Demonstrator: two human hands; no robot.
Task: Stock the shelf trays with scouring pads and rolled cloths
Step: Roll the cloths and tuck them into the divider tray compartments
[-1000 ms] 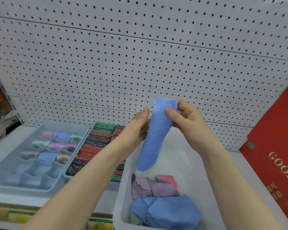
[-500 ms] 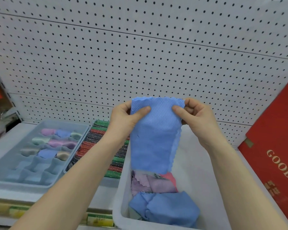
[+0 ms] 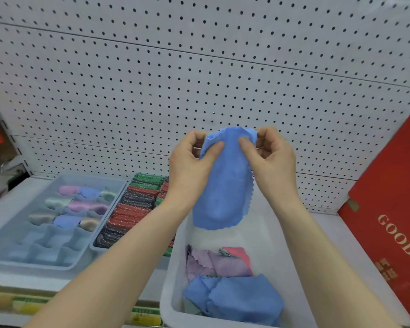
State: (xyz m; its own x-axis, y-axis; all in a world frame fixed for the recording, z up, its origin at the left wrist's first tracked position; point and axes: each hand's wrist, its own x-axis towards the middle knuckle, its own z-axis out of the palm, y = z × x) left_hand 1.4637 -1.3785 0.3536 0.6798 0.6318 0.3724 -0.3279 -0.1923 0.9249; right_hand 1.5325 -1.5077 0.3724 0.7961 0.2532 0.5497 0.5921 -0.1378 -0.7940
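1. White pegboard [image 3: 128,79] backs the shelf [image 3: 329,229].
2. Left hand [image 3: 189,166] and right hand [image 3: 275,162] pinch the top edge of the blue cloth [image 3: 223,185], thumbs forward.
3. It hangs over a white bin [image 3: 268,237] holding loose cloths [image 3: 234,301].
4. Leftward: scouring pads [image 3: 133,209], then a divided tray [image 3: 7,263] with rolled cloths [image 3: 88,205].

2 hands: left hand [image 3: 189,166], right hand [image 3: 275,159]. 1 blue cloth [image 3: 223,185] held up. 2 trays: divided tray [image 3: 33,265] w/ approx. 9 rolled cloths [image 3: 81,205], 3 per row; pad tray [image 3: 97,249], scouring pads [image 3: 133,209] too many to count. 1 white bin [image 3: 265,233], several loose cloths [image 3: 242,299]. 1 red box [image 3: 388,209].
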